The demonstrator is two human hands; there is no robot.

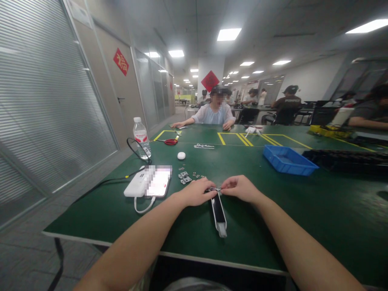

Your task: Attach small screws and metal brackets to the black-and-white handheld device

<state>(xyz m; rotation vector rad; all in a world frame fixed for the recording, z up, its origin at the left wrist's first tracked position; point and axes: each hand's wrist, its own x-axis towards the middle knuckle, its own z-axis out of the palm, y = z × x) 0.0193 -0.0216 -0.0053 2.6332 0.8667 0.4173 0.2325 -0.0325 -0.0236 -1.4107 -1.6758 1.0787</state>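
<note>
A long black strip with grey metal ends [218, 212] lies on the green table [303, 210], pointing toward me. My left hand [197, 192] is closed on its far end from the left. My right hand [239, 188] pinches that same end from the right. Just beyond my left hand lie small grey metal brackets [184, 177] and several tiny washers or nuts [198, 176]. What my fingertips press between them is too small to make out.
A white power bank [135, 186] with a phone [158, 184] on it lies to the left, cables trailing. Farther back are a water bottle [141, 137], red scissors [170, 142], a white puck [181, 155] and a blue tray [287, 160]. A person [214, 113] sits opposite.
</note>
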